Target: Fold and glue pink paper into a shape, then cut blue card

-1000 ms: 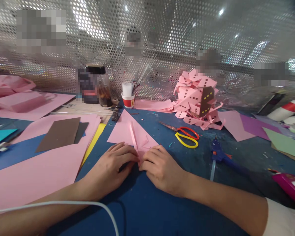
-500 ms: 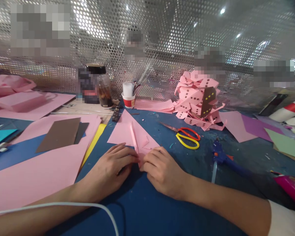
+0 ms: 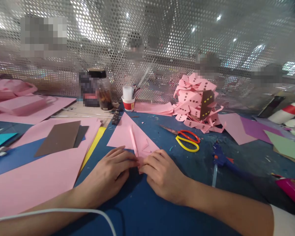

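A pink sheet of paper (image 3: pixel 123 134) lies on the blue table with a corner pointing away from me. On it stands a narrow pink paper strip (image 3: pixel 133 141), leaning, its near end between my hands. My left hand (image 3: pixel 115 173) pinches the strip's near end from the left, thumb tucked below the fingers. My right hand (image 3: pixel 162 175) is closed against the same folded spot from the right, over the sheet's near part. Both hands' fingertips nearly meet there. A small folded pink flap (image 3: pixel 145 146) rests on the sheet above my right fingers.
Scissors (image 3: pixel 184 139) with red and yellow handles lie to the right, then a blue glue gun (image 3: pixel 220 155). Pink spotted paper pieces (image 3: pixel 193 101) are piled behind. Large pink sheets (image 3: pixel 39 177) cover the left side. A white cable (image 3: pixel 64 211) crosses in front of my left forearm.
The whole view has shifted slightly, with things sitting a little lower in the picture. My hands keep nearly the same hold at the strip's near end.
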The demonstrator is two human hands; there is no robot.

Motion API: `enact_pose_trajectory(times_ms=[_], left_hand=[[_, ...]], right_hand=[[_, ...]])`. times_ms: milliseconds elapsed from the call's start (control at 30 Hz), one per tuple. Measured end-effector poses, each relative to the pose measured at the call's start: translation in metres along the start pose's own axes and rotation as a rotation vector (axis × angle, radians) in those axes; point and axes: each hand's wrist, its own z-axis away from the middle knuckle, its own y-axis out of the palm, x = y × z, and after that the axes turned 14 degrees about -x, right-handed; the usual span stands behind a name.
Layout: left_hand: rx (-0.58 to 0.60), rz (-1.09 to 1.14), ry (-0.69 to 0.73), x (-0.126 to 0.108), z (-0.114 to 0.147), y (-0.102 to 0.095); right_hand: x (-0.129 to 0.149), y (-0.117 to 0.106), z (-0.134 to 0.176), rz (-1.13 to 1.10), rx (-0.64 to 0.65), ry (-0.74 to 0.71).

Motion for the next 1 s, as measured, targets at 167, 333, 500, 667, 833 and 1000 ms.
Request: enact_pose_trajectory(times_ms=[167,333,500,667,833,1000], left_hand=[[0.007,-0.024,0.015,0.0,-0.0003,-0.0014],[-0.01,-0.075,0.039,-0.0016,-0.0024,-0.002],[-0.018,-0.084,0.049,0.0008,-0.0027,-0.0014],[-0.033,-0.082,0.052,0.0037,-0.0023,-0.0022],[-0.035,-0.085,0.042,0.0028,-0.0023,-0.0019],[-0.03,-0.094,0.044,0.0027,-0.0022,-0.0012]], right_hand=[[0.0011,0.0001,-0.0021,0.021,0.016,0.011],[0.0011,0.0012,-0.0002,0.014,0.002,0.047],[-0.0003,0.0011,-0.0001,0.013,-0.002,0.034],[-0.0002,0.0012,-0.0016,0.02,0.008,0.053],[-0.0007,0.0009,-0.0019,0.033,0.017,0.068],[-0.002,0.0006,-0.0015,0.031,0.031,0.058]])
